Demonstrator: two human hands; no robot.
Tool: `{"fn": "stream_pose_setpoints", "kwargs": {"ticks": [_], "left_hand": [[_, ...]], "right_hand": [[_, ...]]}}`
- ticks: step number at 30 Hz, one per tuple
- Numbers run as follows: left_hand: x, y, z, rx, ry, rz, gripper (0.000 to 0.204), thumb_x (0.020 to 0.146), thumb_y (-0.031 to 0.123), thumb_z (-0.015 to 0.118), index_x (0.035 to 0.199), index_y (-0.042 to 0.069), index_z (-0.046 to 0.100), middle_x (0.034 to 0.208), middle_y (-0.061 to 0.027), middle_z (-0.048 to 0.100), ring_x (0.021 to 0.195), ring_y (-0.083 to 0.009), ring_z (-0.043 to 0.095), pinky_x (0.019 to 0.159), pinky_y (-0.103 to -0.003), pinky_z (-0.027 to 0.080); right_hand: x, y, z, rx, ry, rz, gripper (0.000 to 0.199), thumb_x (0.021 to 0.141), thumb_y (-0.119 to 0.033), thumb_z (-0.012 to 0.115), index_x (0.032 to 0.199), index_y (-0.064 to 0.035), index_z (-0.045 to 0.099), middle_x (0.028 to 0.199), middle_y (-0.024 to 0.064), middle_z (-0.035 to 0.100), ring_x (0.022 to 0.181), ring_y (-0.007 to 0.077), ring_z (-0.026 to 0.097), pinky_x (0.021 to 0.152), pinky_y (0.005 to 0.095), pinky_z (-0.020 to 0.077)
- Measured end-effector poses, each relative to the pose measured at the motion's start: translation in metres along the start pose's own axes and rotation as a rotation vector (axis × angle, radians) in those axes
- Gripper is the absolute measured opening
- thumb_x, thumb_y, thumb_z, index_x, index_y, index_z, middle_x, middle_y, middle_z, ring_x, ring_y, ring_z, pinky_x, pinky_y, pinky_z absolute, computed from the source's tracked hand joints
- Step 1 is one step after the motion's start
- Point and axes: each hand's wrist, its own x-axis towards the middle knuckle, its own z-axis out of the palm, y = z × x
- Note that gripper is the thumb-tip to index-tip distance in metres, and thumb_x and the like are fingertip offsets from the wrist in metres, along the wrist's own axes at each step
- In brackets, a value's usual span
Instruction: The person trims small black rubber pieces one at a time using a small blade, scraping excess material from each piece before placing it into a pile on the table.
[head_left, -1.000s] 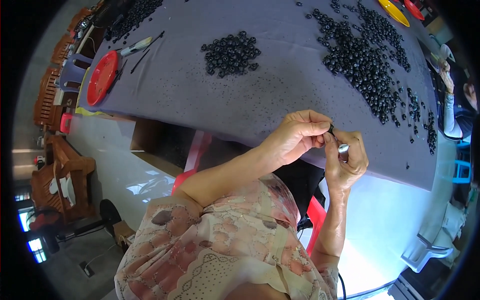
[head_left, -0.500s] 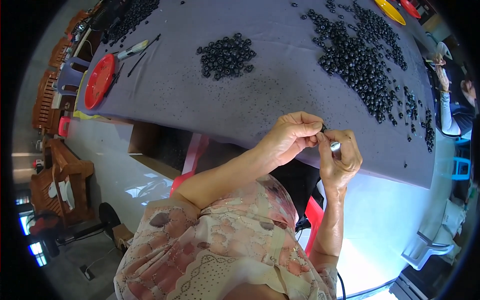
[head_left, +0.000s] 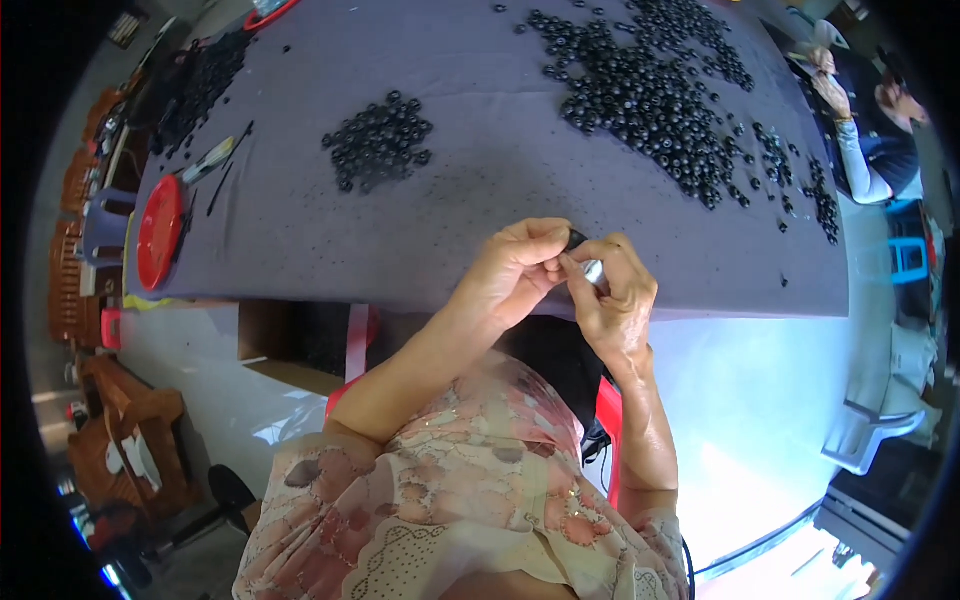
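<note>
Over the near edge of the cloth-covered table, my two hands meet at the fingertips. A small black round piece [head_left: 575, 240] is pinched between the thumb and forefinger of my left hand [head_left: 510, 268]; it looks like the black pieces heaped on the table. My right hand [head_left: 618, 308] is closed around a small tool with a shiny, pale end [head_left: 594, 271], its fingers touching the piece. The tool's working tip is hidden by my fingers. Beyond my hands lies a small heap of black round pieces [head_left: 378, 142], and a larger heap [head_left: 650, 105] spreads farther right.
At the left table edge are a red plate [head_left: 160, 230], a brush [head_left: 208, 160] and thin black sticks [head_left: 219, 190]. Another dark heap [head_left: 205, 88] lies far left. Below the edge stands a cardboard box [head_left: 290, 372]. A co-worker [head_left: 872, 165] sits at the right.
The view has turned, so the table and heaps sit differently in the picture. My hands stay together in much the same hold on the black piece and the tool.
</note>
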Motion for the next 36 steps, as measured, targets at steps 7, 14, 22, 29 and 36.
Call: {"fn": "stream_pose_setpoints", "kwargs": {"ticks": [7, 14, 22, 29, 36], "left_hand": [[0.013, 0.036, -0.006, 0.651, 0.200, 0.494, 0.011, 0.073, 0.000, 0.058, 0.084, 0.000, 0.057, 0.070, -0.0045, 0.056, 0.058, -0.0091, 0.051, 0.054, -0.021, 0.041], [0.007, 0.120, -0.042, 1.328, 0.433, 0.877, 0.013, 0.072, -0.003, 0.061, 0.084, 0.002, 0.061, 0.075, 0.0010, 0.057, 0.068, -0.0052, 0.052, 0.063, -0.017, 0.042], [0.017, 0.134, -0.056, 1.734, 0.457, 0.794, 0.009, 0.076, 0.003, 0.058, 0.084, 0.003, 0.061, 0.076, 0.0007, 0.057, 0.068, -0.0066, 0.052, 0.063, -0.019, 0.041], [0.020, 0.130, -0.056, 1.990, 0.436, 0.875, 0.006, 0.075, -0.001, 0.056, 0.081, -0.002, 0.056, 0.074, -0.0047, 0.053, 0.062, -0.0088, 0.048, 0.057, -0.021, 0.039], [0.012, 0.129, -0.045, 2.013, 0.490, 0.933, 0.015, 0.071, -0.005, 0.057, 0.084, 0.001, 0.057, 0.079, -0.0098, 0.054, 0.065, -0.0189, 0.054, 0.058, -0.025, 0.043]], "right_hand": [[0.002, 0.019, -0.009, -0.011, -0.115, 0.278, 0.006, 0.071, -0.003, 0.061, 0.072, -0.0016, 0.056, 0.061, 0.0027, 0.051, 0.049, 0.0055, 0.042, 0.043, 0.0209, 0.0317], [0.060, 0.037, -0.011, -0.345, -0.092, 0.169, 0.015, 0.070, -0.012, 0.059, 0.079, -0.0011, 0.055, 0.069, 0.0168, 0.055, 0.062, 0.0333, 0.054, 0.056, 0.0363, 0.0423], [0.121, 0.084, 0.021, -0.657, -0.047, 0.124, 0.019, 0.070, -0.011, 0.058, 0.088, -0.0054, 0.055, 0.081, 0.0148, 0.058, 0.069, 0.0332, 0.057, 0.061, 0.0393, 0.0471], [0.130, 0.093, 0.028, -0.760, -0.119, 0.116, 0.011, 0.069, -0.011, 0.057, 0.078, -0.0048, 0.054, 0.079, 0.0122, 0.057, 0.068, 0.0321, 0.057, 0.058, 0.0403, 0.0468], [0.116, 0.068, -0.004, -0.261, -0.002, 0.213, 0.015, 0.073, -0.014, 0.058, 0.082, -0.0016, 0.057, 0.066, 0.0086, 0.058, 0.053, 0.0204, 0.053, 0.048, 0.0302, 0.0401]]}}
